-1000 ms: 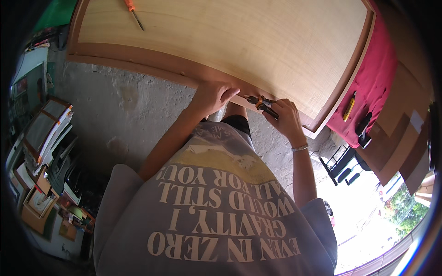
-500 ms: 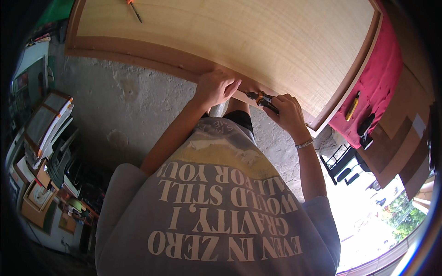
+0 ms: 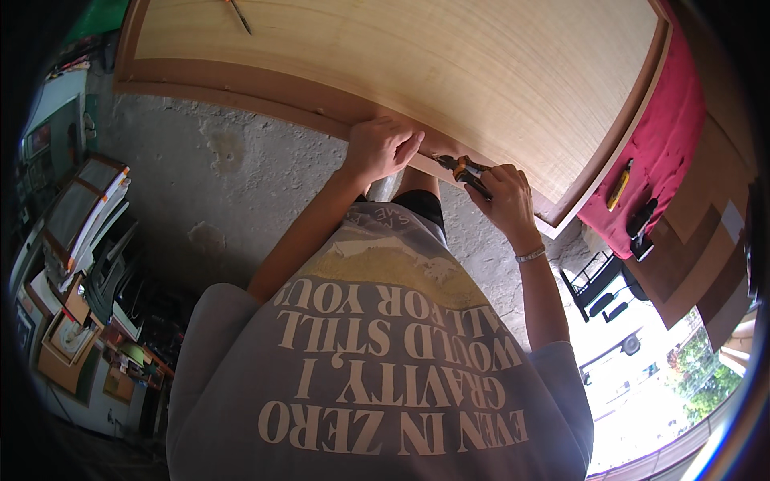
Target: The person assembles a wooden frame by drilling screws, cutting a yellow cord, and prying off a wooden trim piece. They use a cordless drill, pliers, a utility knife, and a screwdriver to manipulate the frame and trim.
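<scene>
Your right hand [image 3: 505, 196], at one o'clock, has its fingers wrapped around an orange-and-black tool [image 3: 465, 171] at the wooden panel's [image 3: 449, 72] near edge. At twelve o'clock your left hand [image 3: 381, 148] curls over that same dark edge strip. Farther out, at eleven o'clock, a screwdriver [image 3: 239, 14] lies on the panel. At two o'clock a red cloth [image 3: 670, 152] carries a yellow tool [image 3: 618, 186].

- The tool [image 3: 465, 170] in the right hand [image 3: 504, 200] at the wooden panel's [image 3: 449, 72] near edge is mostly covered by fingers; its kind cannot be told.
- The panel's far part is cut off by the top edge.
- The screwdriver [image 3: 239, 14] lying on the panel is cut off there too.
</scene>
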`<state>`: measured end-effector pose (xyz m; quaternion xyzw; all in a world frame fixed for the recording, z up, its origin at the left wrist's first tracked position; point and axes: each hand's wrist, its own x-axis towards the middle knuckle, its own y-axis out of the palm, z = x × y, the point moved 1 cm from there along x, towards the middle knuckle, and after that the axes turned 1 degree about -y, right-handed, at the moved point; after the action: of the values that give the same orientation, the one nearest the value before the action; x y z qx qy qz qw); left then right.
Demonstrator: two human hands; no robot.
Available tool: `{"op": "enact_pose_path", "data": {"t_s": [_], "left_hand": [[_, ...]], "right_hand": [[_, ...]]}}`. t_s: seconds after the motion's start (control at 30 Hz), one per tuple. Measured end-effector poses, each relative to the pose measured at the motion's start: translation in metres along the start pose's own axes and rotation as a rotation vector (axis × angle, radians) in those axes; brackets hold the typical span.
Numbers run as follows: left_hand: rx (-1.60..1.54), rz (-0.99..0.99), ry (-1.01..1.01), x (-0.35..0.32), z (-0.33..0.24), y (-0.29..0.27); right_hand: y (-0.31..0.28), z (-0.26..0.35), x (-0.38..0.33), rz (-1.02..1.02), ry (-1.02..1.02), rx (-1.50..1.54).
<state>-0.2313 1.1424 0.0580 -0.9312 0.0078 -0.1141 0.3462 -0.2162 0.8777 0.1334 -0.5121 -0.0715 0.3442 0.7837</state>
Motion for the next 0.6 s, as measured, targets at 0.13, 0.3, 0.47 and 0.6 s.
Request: {"op": "enact_pose_path", "data": {"t_s": [0.13, 0.3, 0.47, 0.6], "left_hand": [[-0.008, -0.001, -0.004, 0.0, 0.001, 0.0], [0.007, 0.002, -0.003, 0.0, 0.002, -0.001], [-0.001, 0.012, -0.025, 0.0, 0.001, -0.001], [0.013, 0.016, -0.012, 0.0, 0.001, -0.001]], "right_hand": [[-0.001, -0.002, 0.003, 0.039, 0.005, 0.009], [-0.003, -0.004, 0.008, 0.057, -0.02, 0.004], [-0.01, -0.011, 0.016, 0.173, -0.037, 0.016], [-0.01, -0.014, 0.02, 0.23, -0.034, 0.023]]}}
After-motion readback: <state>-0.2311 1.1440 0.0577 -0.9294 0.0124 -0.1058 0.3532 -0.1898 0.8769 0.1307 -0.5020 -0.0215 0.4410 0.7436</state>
